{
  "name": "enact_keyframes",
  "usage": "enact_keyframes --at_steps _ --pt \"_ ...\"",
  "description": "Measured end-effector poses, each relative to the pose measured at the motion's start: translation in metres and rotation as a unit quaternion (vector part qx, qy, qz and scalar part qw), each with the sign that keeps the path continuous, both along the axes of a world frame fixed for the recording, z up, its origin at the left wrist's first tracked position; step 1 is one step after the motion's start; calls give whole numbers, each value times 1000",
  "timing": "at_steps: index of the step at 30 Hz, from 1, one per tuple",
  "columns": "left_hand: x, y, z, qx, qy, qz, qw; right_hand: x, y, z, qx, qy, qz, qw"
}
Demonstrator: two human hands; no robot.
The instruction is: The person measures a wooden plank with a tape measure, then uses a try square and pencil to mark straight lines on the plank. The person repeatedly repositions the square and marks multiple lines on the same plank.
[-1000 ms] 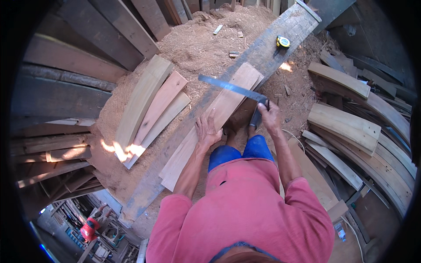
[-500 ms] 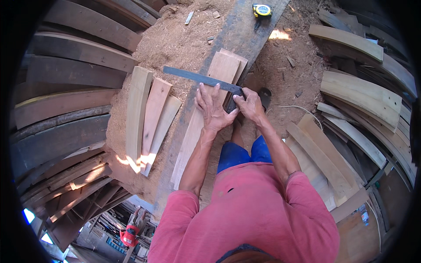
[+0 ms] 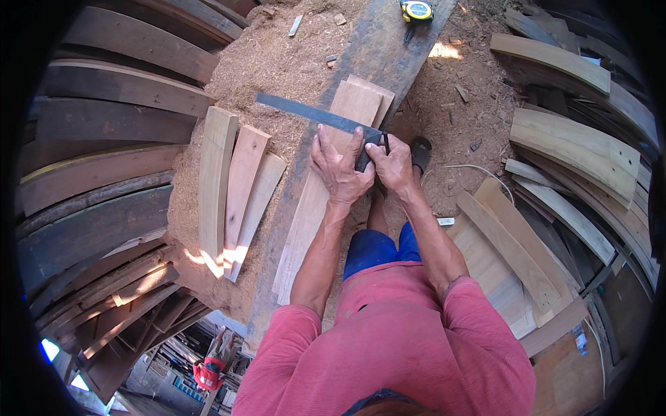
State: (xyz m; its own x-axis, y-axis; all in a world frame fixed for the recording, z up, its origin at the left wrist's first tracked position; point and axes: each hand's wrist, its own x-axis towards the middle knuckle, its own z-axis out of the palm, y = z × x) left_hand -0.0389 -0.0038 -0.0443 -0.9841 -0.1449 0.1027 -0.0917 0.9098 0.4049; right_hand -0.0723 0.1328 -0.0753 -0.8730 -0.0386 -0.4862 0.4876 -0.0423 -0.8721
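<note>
While both hands worked at the bench, a metal square (image 3: pixel 316 114) lay across the pale board (image 3: pixel 326 187).

The left hand (image 3: pixel 340 170) pressed flat, fingers spread, on the board and the square's blade; the right hand (image 3: pixel 394 165) was curled around the square's dark stock at the board's edge. A yellow tape measure (image 3: pixel 416 10) sat well apart up the long plank (image 3: pixel 374 55).

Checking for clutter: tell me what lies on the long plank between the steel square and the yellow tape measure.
Head view: between the steel square and the tape measure, the plank looks bare.
</note>
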Motion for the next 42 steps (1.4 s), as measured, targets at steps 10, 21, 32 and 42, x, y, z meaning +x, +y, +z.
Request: enact_keyframes --at_steps 10,21,32,42 --pt "-1 1 0 -12 -4 1 1000 -4 3 0 23 26 13 999" --pt "-2 1 1 -12 -7 2 1000 -7 9 1 55 -13 79 995" --pt "-2 2 1 -13 -10 4 1000 -8 10 -1 42 -7 85 995" --pt "-3 5 2 1 -8 13 1000 -25 37 31 144 53 64 986"
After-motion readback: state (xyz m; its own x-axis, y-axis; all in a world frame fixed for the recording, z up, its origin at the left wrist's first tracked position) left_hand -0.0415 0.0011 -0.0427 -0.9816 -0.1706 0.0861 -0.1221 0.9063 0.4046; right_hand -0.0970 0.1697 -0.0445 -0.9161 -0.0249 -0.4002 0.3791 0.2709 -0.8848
